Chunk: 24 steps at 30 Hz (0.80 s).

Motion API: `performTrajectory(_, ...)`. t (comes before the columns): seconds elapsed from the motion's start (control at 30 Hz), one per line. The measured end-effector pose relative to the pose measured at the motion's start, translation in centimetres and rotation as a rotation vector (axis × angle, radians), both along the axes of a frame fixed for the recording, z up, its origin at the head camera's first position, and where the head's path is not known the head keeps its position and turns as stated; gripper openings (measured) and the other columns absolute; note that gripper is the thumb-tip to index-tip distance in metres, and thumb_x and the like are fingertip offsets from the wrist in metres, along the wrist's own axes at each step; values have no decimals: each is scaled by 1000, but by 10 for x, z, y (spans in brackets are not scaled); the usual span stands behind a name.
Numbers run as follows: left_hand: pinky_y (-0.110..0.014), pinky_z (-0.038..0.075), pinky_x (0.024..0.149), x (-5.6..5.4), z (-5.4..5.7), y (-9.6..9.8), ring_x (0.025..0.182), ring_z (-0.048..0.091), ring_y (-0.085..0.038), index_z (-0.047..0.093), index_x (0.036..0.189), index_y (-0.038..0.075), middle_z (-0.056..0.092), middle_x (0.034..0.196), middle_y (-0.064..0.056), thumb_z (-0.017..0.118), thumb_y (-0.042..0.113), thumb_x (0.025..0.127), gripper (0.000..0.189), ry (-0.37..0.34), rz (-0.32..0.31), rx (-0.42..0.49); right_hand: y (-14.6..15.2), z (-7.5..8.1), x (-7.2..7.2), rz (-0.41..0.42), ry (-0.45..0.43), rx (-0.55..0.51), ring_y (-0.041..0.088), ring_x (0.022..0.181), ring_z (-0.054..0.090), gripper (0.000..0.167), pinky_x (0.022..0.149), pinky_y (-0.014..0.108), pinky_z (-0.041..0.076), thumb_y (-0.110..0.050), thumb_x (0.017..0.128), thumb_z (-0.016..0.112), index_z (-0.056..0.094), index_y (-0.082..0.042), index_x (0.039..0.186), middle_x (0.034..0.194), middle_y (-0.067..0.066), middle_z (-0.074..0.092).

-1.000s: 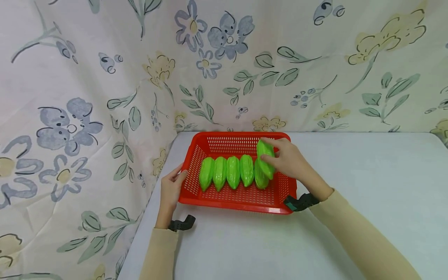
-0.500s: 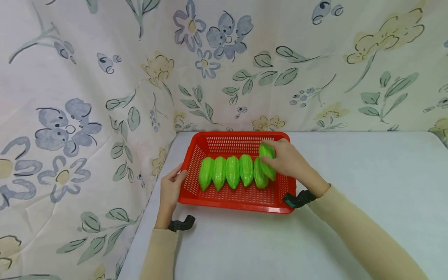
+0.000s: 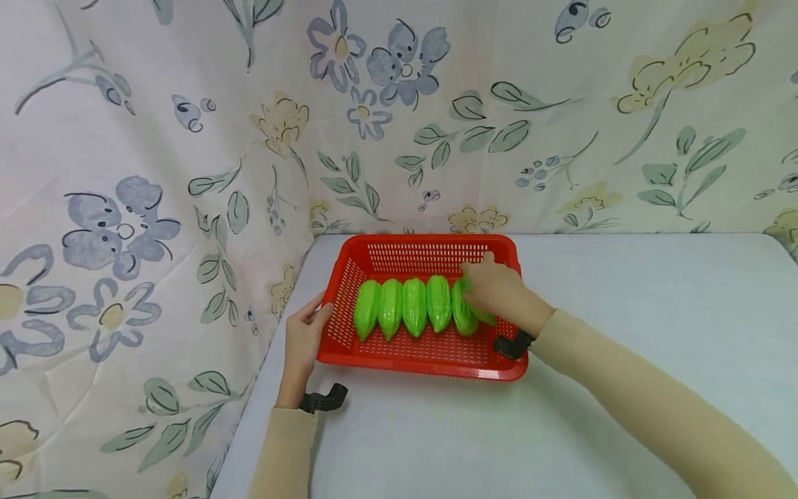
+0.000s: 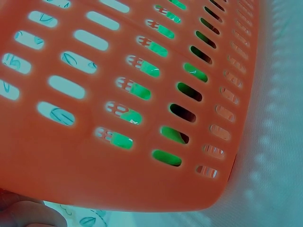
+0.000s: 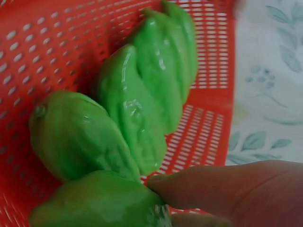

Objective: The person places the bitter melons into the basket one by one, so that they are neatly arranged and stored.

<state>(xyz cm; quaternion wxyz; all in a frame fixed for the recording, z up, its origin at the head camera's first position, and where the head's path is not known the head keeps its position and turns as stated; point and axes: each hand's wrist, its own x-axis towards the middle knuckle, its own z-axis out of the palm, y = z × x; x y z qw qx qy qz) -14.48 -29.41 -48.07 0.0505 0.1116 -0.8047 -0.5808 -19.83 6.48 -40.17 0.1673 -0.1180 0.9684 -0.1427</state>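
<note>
A red slotted plastic basket [image 3: 414, 366] stands on the white table. My left hand [image 3: 303, 339] grips its left side, with the thumb at the rim; only some knuckles of that hand [image 4: 31, 215] appear in the left wrist view. Inside, several glossy green star fruits [image 3: 415, 305] lie side by side in a row. My right hand [image 3: 506, 292] is over the right end, holding one more star fruit [image 3: 486, 317] low beside the row's last one. In the right wrist view a fingertip touches the end of this star fruit [image 5: 97, 201]; the hand hides much of it from above.
The white table [image 3: 648, 312] extends to the right and in front of the basket. A floral curtain [image 3: 436, 173] hangs behind and along the left. Dark camera straps [image 3: 324, 399] circle both wrists.
My right hand has turned and come down further over the basket, lowering the star fruit beside the last one in the row. The left hand stays at the basket's left side.
</note>
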Motion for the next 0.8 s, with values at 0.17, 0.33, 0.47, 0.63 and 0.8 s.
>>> performTrajectory(0.17, -23, 61, 75, 0, 0, -1, 101, 73, -29, 61, 148, 22, 74, 126, -18, 63, 38, 104, 47, -5, 0, -3, -3, 0, -2, 45, 12, 143, 27, 69, 61, 57, 55, 35, 54, -27, 93, 72, 58, -5, 143, 124, 32, 55)
performTrajectory(0.33, -26, 62, 77, -1, -1, -1, 100, 73, -28, 62, 147, 21, 73, 126, -19, 63, 38, 104, 47, -2, 0, -2, -6, -2, -3, 59, -8, 217, 26, 73, 61, 61, 57, 36, 55, -27, 92, 72, 57, -3, 146, 117, 28, 56)
performTrajectory(0.47, -26, 62, 77, -1, 0, 0, 97, 73, -24, 61, 148, 20, 73, 125, -20, 64, 37, 104, 47, 4, 0, 0, -6, -3, -2, 85, -4, 260, 26, 77, 60, 60, 59, 37, 56, -29, 92, 73, 59, -2, 143, 110, 24, 56)
performTrajectory(0.63, -25, 62, 76, -1, 0, 1, 98, 74, -22, 61, 147, 19, 73, 126, -21, 65, 36, 103, 47, 11, -6, 20, -4, -1, -1, 110, -4, 260, 27, 77, 61, 69, 62, 40, 59, -36, 90, 76, 56, -1, 145, 112, 25, 56)
performTrajectory(0.8, -30, 63, 79, 0, 0, 0, 101, 73, -28, 62, 147, 20, 73, 126, -20, 65, 36, 104, 46, 8, -7, 23, -3, 1, 1, 80, -10, 203, 28, 73, 62, 64, 62, 41, 59, -33, 91, 76, 57, 0, 141, 123, 30, 54)
